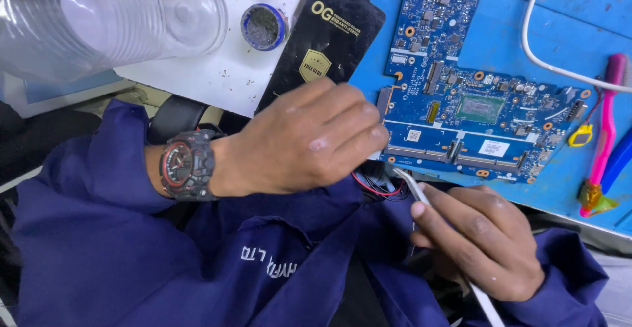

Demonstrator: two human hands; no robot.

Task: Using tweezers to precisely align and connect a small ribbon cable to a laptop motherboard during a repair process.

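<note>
My left hand [309, 139], with a black and red wristwatch [187, 164] on the wrist, curls palm down at the near left edge of a blue circuit board [461, 96]; its fingertips hide a small part with red and black wires [378, 185]. My right hand [477, 238] is closed around silver tweezers [411, 185], whose tips point up toward those wires just below the board's near edge. What the left fingers pinch is hidden.
The board lies on a blue mat [559, 24]. A black flat packet [326, 37] leans on a white surface [217, 70] with a small round tin [263, 26] and stacked clear plastic cups [105, 17]. A pink brush [605, 129] and a white cable [553, 67] lie at the right.
</note>
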